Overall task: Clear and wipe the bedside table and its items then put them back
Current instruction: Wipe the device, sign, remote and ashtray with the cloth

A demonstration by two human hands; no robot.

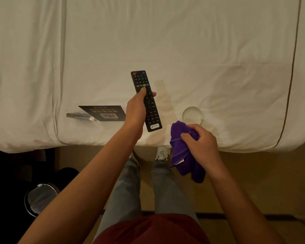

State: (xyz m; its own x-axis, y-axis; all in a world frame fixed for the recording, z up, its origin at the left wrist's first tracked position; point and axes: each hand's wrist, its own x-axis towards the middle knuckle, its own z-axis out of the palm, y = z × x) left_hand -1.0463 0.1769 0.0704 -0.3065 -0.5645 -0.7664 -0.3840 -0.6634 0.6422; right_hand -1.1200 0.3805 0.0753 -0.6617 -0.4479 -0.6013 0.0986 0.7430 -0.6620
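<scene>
The left hand point(136, 110) grips a black remote point(146, 101) above the bed point(201, 50); the right hand point(199, 143) clutches a purple cloth point(183, 155). A glass dish point(192, 115) lies on the bed.

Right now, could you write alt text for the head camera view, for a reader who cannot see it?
A person standing at a white bed holds a black remote control in the left hand and a bunched purple cloth in the right hand. On the bed lie a dark card with a QR code and a clear glass dish.
</scene>
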